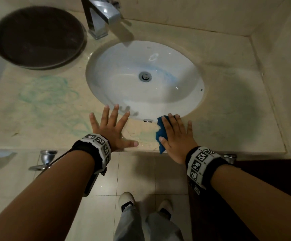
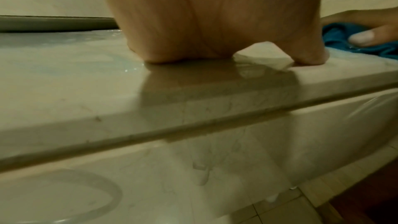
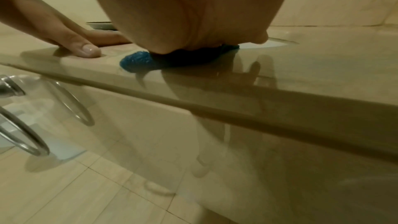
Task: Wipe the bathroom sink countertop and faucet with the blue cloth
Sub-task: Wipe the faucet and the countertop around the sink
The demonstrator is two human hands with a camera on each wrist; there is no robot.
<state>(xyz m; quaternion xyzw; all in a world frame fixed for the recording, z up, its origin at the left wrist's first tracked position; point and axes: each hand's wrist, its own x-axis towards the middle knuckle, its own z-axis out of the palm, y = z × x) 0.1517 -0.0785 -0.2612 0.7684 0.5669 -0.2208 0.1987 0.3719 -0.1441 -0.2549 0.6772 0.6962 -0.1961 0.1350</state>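
Nearest, at 6 o'clock in the head view, the tiled floor (image 1: 137,173) and the person's shoes (image 1: 126,197) lie below the countertop's front edge (image 1: 137,150).

The left hand (image 1: 110,129) lies flat on the countertop (image 1: 54,122) just inside that edge, fingers straight and spread apart, fingertips at the basin's near rim, thumb pointing toward 3 o'clock along the edge.

Just beside it, toward 3 o'clock, the right hand (image 1: 176,136) presses flat on the blue cloth (image 1: 160,134), fingers straight and close together; the cloth bunches out from under the thumb side and its near corner overhangs the front edge. The right wrist view shows the cloth (image 3: 137,62) squashed under the palm at the lip.

Bare counter runs from the right hand toward 3 o'clock to the side wall (image 1: 283,66). Toward 9 o'clock, greenish smears (image 1: 50,94) mark the open surface.

Farther, the white sink (image 1: 144,79) fills the centre, faint blue streaks by its drain (image 1: 145,76). At 11 o'clock sits a dark round tray (image 1: 37,37); at 12 o'clock the chrome faucet (image 1: 101,14) stands against the back wall.
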